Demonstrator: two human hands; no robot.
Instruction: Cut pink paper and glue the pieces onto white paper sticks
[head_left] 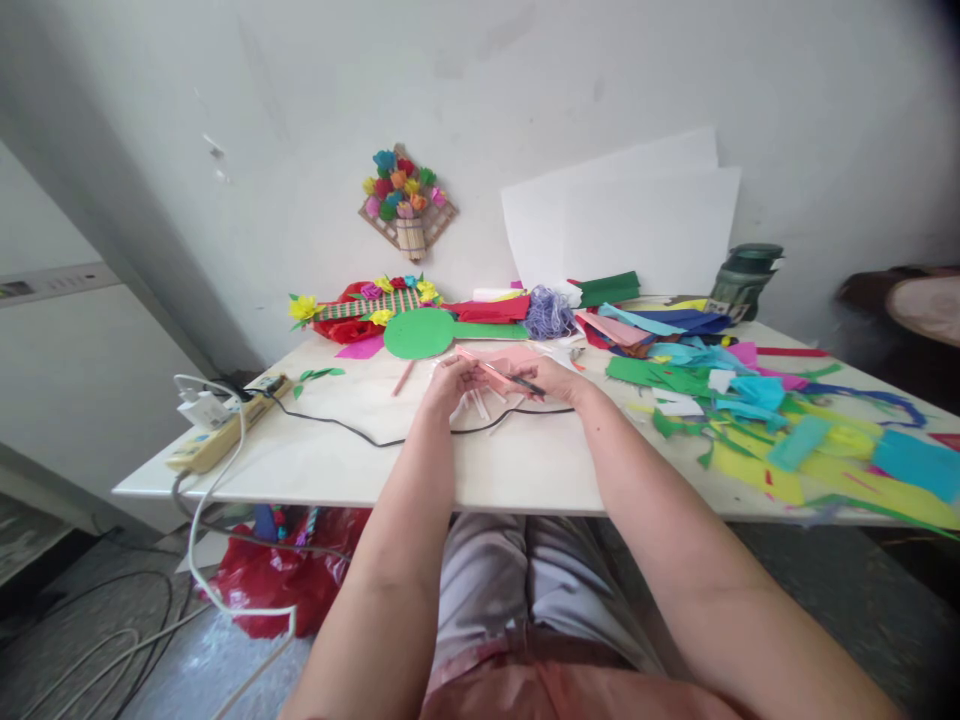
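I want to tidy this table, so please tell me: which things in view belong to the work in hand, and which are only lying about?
Seemingly in use:
pink strip, in the left hand
dark slim thing, in the right hand, kind unclear
pink sheet, just behind them

Apparently just lying about:
green round-ended piece
purple strands
dark green bottle, standing

The left hand (454,376) is pinching a pink paper strip (492,373); the right hand (553,379) is holding a slim dark tool (527,386).

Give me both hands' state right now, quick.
Left hand: closed, holding a pink strip.
Right hand: closed, holding a slim dark object; type unclear.
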